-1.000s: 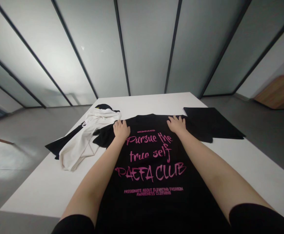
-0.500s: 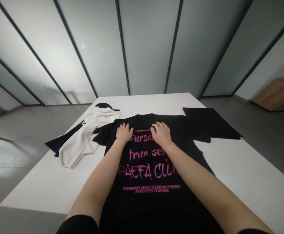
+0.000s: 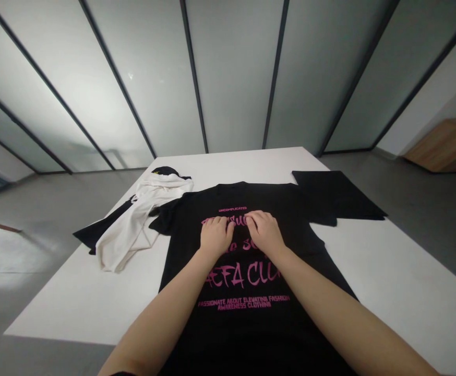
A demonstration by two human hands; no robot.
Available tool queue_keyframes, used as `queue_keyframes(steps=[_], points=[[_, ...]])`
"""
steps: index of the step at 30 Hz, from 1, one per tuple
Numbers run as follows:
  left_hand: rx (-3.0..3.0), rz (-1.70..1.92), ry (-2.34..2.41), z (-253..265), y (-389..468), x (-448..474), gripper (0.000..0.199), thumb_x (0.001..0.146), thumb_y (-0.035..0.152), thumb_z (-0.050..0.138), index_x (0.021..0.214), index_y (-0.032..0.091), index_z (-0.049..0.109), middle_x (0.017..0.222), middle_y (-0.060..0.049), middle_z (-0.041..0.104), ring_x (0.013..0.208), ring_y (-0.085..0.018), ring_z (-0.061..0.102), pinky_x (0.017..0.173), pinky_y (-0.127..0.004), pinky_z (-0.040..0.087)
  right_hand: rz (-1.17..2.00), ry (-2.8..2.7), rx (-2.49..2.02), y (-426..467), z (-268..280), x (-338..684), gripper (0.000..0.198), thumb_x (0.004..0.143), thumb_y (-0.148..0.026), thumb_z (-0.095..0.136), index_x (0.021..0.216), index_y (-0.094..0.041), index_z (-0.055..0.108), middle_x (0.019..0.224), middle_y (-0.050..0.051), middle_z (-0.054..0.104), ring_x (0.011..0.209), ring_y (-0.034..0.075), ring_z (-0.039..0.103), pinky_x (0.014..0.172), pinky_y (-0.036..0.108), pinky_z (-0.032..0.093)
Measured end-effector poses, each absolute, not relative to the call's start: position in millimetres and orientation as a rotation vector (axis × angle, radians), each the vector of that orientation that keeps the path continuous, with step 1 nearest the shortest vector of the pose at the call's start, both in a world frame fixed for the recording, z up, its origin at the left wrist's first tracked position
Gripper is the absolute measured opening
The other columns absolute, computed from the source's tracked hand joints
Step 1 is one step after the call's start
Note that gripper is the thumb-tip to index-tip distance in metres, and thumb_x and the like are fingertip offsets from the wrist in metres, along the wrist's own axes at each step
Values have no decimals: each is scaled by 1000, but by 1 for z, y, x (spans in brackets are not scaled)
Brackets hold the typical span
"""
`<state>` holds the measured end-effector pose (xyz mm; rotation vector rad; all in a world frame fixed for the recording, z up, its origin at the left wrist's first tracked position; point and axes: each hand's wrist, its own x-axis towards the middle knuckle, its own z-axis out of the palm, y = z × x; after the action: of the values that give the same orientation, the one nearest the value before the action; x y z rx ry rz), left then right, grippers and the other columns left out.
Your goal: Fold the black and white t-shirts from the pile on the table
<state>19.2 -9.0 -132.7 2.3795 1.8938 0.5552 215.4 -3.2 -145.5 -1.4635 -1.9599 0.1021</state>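
A black T-shirt (image 3: 243,334) with pink lettering lies spread on the white table, its collar at the far side and a sleeve out to either side. My left hand (image 3: 217,235) rests flat on the shirt's upper print, left of the middle. Just to its right my right hand (image 3: 265,230) also lies on the fabric, palm down. Both hands have their fingers stretched forward and hold nothing. They cover parts of the upper lines of lettering. The shirt's left sleeve looks bunched, while the right one lies flatter.
On the left of the white table (image 3: 63,308) is a loose heap with a white garment (image 3: 134,224) and dark clothing (image 3: 105,224). A flat black folded cloth (image 3: 341,196) lies at the right, against the shirt's sleeve. Frosted glass panels (image 3: 231,78) stand behind the table.
Both hands have slid back toward me over the shirt, and the left one has also moved right, closer to the other. The top line of lettering now shows in full.
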Motion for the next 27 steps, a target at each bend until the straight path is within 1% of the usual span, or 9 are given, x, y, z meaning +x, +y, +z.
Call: queue_keyframes(steps=[4, 7, 10, 13, 15, 18, 21, 25, 27], points=[[2461, 568, 1745, -140, -22, 21, 30, 107, 44, 53, 112, 23, 74, 117, -12, 77, 113, -31, 69, 102, -46, 50, 75, -2096, -1485, -2, -149, 222, 34, 111, -31, 45, 94, -23, 73, 99, 9, 76, 92, 26, 66, 90, 37, 46], [2460, 559, 1717, -140, -28, 20, 25, 106, 42, 59, 112, 23, 72, 119, -12, 75, 114, -31, 69, 99, -44, 51, 73, -2175, -1521, -3, -151, 221, 30, 108, -27, 50, 85, -23, 68, 92, 7, 76, 87, 25, 66, 88, 36, 45], [2473, 593, 1675, -136, -35, 18, 23, 108, 38, 55, 104, 22, 71, 110, -10, 75, 106, -28, 68, 95, -42, 50, 66, -2214, -1463, -10, -149, 220, 31, 109, -28, 49, 83, -23, 65, 89, 6, 76, 87, 24, 67, 87, 36, 44], [2541, 561, 1564, -134, -44, 14, 26, 108, 37, 53, 91, 23, 67, 96, -8, 72, 94, -25, 66, 86, -41, 48, 165, -2250, -1433, -20, -145, 222, 33, 110, -32, 49, 82, -24, 63, 81, 4, 73, 79, 23, 67, 73, 33, 42], [2597, 482, 1471, -133, -49, 12, 29, 105, 43, 60, 83, 24, 64, 89, -7, 70, 89, -25, 63, 81, -41, 46, 264, -2318, -1418, -26, -143, 225, 31, 109, -34, 52, 83, -25, 63, 75, 1, 70, 71, 21, 65, 66, 32, 39], [2654, 404, 1375, -131, -52, 8, 31, 96, 49, 74, 81, 24, 62, 88, -6, 69, 89, -26, 62, 79, -40, 44, 325, -2434, -1306, -33, -141, 231, 24, 107, -34, 57, 87, -24, 65, 71, -1, 67, 70, 20, 63, 73, 32, 42], [2683, 348, 1272, -127, -55, 4, 31, 93, 47, 80, 82, 23, 63, 92, -6, 69, 90, -24, 62, 77, -38, 44, 336, -2500, -1139, -40, -140, 243, 17, 104, -32, 63, 90, -23, 67, 81, 2, 70, 81, 22, 65, 84, 36, 46], [2648, 138, 1196, -118, -65, -1, 43, 85, 57, 87, 75, 22, 64, 87, -4, 70, 87, -24, 62, 76, -36, 45, 381, -2599, -893, -50, -139, 262, 15, 97, -38, 78, 103, -24, 75, 120, 8, 72, 116, 28, 62, 105, 45, 45], [2609, 77, 1229, -114, -70, -2, 45, 81, 60, 90, 78, 21, 67, 88, -4, 71, 87, -25, 64, 77, -36, 46, 385, -2618, -884, -54, -140, 267, 15, 97, -38, 80, 104, -25, 77, 127, 9, 68, 123, 30, 58, 108, 48, 44]])
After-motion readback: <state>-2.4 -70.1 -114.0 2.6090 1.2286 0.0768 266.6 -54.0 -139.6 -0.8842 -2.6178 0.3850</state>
